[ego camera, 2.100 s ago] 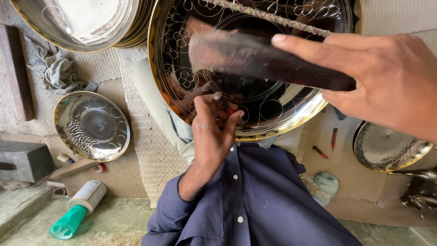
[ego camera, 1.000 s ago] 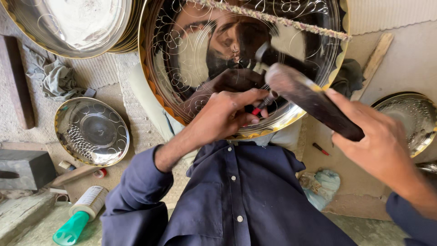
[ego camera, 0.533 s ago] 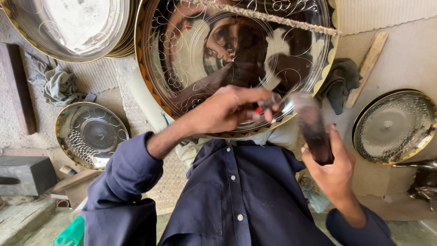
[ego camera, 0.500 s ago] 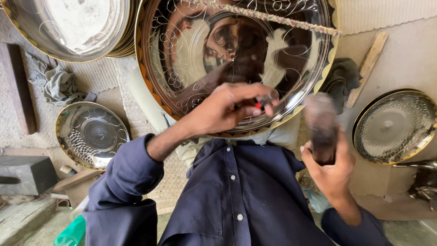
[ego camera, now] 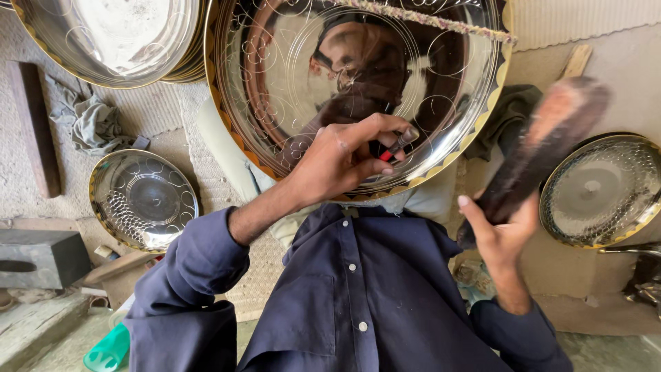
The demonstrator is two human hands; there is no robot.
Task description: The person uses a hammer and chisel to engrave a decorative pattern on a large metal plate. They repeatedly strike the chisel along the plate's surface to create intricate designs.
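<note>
With the left hand (ego camera: 337, 165) pinching a small red-and-black punch (ego camera: 396, 146) against the large gold-rimmed engraved metal tray (ego camera: 275, 89) at centre, the dark wooden mallet (ego camera: 544, 148) gripped by the right hand (ego camera: 499, 231) could glance off and mar it.

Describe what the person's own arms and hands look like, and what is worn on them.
Both arms wear long sleeves of a dark navy button-up shirt. The left sleeve is bunched up along the forearm, the right sleeve ends just below the wrist. The left hand and right hand are bare: no gloves, rings or watch visible.
</note>
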